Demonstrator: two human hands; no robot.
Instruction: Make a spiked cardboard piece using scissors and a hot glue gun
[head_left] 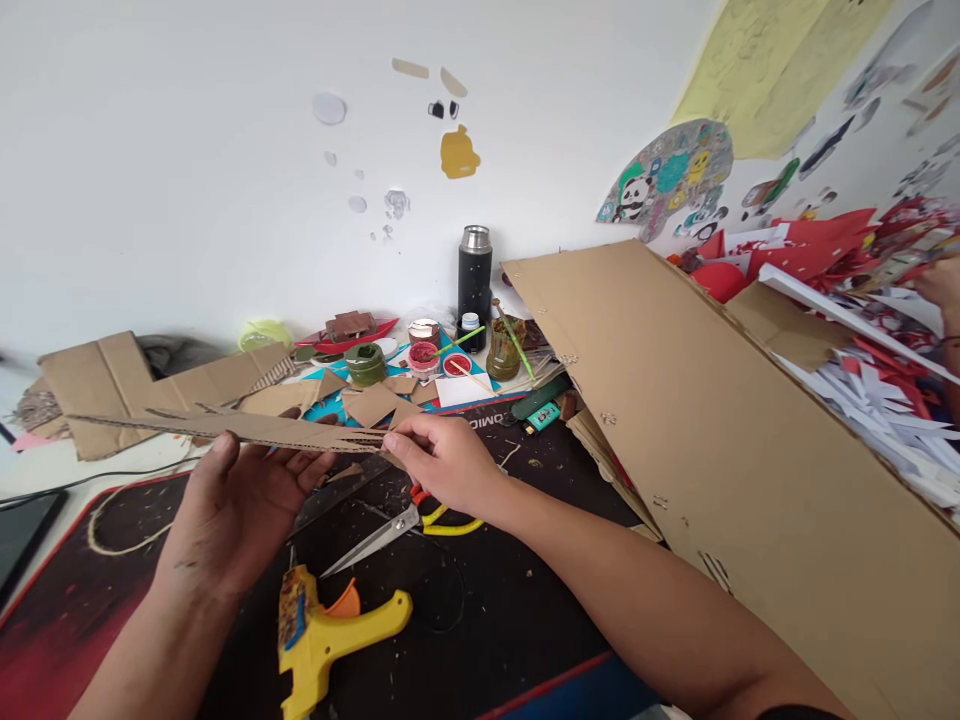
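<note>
A long, thin piece of cut cardboard [277, 430] is held nearly level above the desk, its left side splitting into pointed tips. My left hand [240, 510] supports it from below, palm up, with the thumb at its near edge and the fingers partly hidden behind it. At its narrow right end, my right hand [442, 460] pinches it between thumb and fingers. Below the hands lie scissors [397, 530] with yellow and orange handles, blades pointing left. A yellow glue gun [330, 630] rests nearer to me, its nozzle pointing away.
A large cardboard sheet [697, 400] leans across the right side. Paint jars [366, 365], brushes, cardboard scraps [373, 404] and a black thermos [475, 280] stand along the wall. Paper scraps [855, 400] pile up at far right, where another person's hand [941, 285] shows.
</note>
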